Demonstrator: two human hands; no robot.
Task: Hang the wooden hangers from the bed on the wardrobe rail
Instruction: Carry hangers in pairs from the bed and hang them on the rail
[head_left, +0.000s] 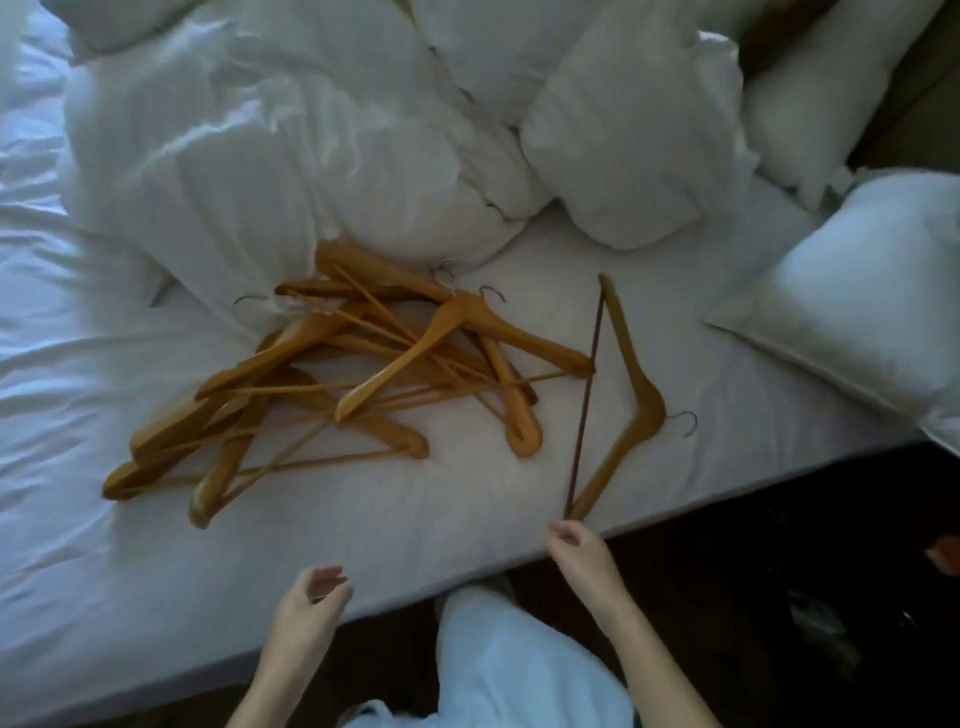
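Observation:
A tangled pile of several wooden hangers (332, 379) lies on the white bed sheet (415, 530), metal hooks pointing various ways. One wooden hanger (631, 384) lies apart to the right, its hook toward the bed's edge. My right hand (576, 545) hovers at that hanger's near tip, fingers curled and just touching or almost touching it. My left hand (311, 603) floats over the sheet near the bed's front edge, fingers apart and holding nothing. No wardrobe rail is in view.
A crumpled white duvet (270, 156) sits behind the pile. Pillows (623, 145) lie at the back, and another pillow (872, 291) lies at the right edge. Dark floor (779, 571) runs along the bed's near side.

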